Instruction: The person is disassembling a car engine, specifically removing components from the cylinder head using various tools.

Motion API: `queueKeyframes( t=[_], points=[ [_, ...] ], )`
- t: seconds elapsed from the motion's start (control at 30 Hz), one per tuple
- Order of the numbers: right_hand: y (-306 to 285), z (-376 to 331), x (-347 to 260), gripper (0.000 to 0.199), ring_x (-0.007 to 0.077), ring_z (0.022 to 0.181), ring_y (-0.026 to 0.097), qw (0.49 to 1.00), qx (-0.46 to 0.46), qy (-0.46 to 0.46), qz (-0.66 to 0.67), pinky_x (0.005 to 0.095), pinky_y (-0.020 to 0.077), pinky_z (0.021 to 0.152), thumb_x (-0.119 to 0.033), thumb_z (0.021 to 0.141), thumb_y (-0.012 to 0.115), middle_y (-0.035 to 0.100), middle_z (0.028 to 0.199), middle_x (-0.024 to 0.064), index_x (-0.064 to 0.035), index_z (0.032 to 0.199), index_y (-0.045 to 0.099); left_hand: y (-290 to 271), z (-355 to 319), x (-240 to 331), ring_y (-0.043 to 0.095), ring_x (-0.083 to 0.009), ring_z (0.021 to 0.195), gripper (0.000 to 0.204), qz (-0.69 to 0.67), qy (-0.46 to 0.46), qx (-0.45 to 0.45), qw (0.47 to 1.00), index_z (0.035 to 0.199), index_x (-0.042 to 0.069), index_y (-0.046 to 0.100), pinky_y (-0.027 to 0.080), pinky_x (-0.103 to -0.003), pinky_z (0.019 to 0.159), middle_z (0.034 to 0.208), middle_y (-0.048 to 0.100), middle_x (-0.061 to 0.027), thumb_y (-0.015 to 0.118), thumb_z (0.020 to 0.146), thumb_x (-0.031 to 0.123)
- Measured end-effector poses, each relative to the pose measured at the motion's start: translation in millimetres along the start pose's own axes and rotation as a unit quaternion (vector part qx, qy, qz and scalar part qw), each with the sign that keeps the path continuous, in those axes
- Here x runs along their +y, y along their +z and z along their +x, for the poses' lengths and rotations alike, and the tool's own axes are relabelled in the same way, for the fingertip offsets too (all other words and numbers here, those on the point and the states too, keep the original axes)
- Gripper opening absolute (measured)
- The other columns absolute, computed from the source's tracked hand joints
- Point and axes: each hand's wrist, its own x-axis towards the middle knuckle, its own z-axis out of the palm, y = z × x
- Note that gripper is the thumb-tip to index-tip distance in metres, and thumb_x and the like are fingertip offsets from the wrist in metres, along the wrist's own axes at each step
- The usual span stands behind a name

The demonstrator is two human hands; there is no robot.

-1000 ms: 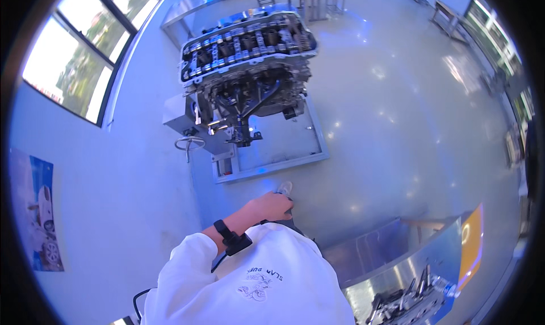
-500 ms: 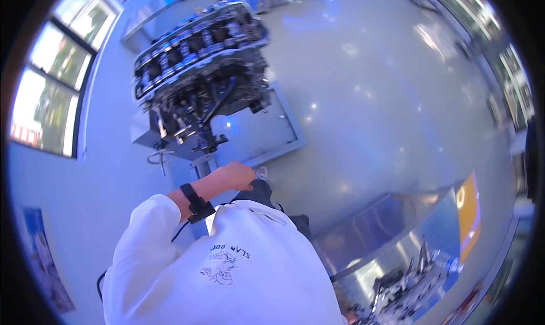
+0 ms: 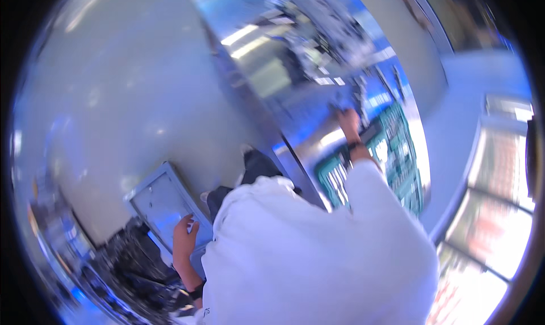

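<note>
My right hand (image 3: 348, 124) reaches over a shiny metal workbench (image 3: 309, 117), beside a green case (image 3: 392, 149) holding several metal tools in fitted slots. A small dark thing (image 3: 335, 107) lies at its fingertips. Motion blur hides whether the fingers grip it. My left hand (image 3: 184, 237) hangs low on the left with thumb and fingers loosely apart and nothing visible in them. Close to it is a large dark engine (image 3: 136, 257) beside a grey tray (image 3: 164, 200).
On the far part of the bench lie a grey metal engine part (image 3: 335, 26) and several loose parts. Long dark tools (image 3: 392, 80) rest near its right edge. Windows (image 3: 482, 234) line the right side. Grey floor (image 3: 136, 98) stretches to the left.
My view has swung round from the engine to the workbench. The engine is now at the lower left. My right hand has come into view over the bench; my left stays low.
</note>
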Motion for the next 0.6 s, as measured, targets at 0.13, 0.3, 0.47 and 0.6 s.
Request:
queueKeyframes(
  t=[0.13,0.3,0.47,0.6],
  points=[
    [-15,-10,11,0.025,0.0373,0.097,0.068,0.986,0.091,0.023,0.140,0.0440,0.0529,0.089,-0.018,0.087,0.060,0.072,0.099,0.0193,-0.0040,0.104,0.071,2,12,8,0.066,-0.0305,0.093,0.039,0.007,-0.003,-0.041,0.999,0.124,-0.001,0.063,0.051,-0.041,0.082,0.102,0.070,-0.0196,0.065,0.091,0.019],
    [-24,-18,2,0.036,0.0343,0.097,0.068,0.985,0.032,-0.027,0.168,0.0412,0.0536,0.087,-0.020,0.080,0.072,0.071,0.103,0.0174,-0.0049,0.113,0.067,-3,30,28,0.066,-0.0309,0.094,0.038,0.041,-0.001,-0.064,0.997,0.124,-0.001,0.063,0.051,-0.040,0.084,0.103,0.070,-0.0197,0.064,0.092,0.019],
    [-18,-13,-32,0.052,0.0384,0.109,0.063,0.996,-0.005,-0.020,0.086,0.0462,0.0511,0.092,-0.023,0.078,0.075,0.064,0.114,0.0207,-0.0054,0.124,0.059,-8,30,39,0.066,-0.0318,0.096,0.038,0.014,0.014,-0.021,1.000,0.124,-0.001,0.063,0.051,-0.040,0.086,0.104,0.070,-0.0206,0.064,0.092,0.020],
    [-12,-2,-37,0.054,0.0405,0.106,0.064,0.997,0.013,-0.062,0.047,0.0473,0.0511,0.092,-0.023,0.078,0.074,0.067,0.110,0.0230,-0.0088,0.128,0.060,0,11,32,0.066,-0.0325,0.098,0.038,0.002,-0.046,0.009,0.999,0.124,-0.001,0.063,0.051,-0.041,0.088,0.106,0.070,-0.0208,0.065,0.092,0.019]
  ],
)
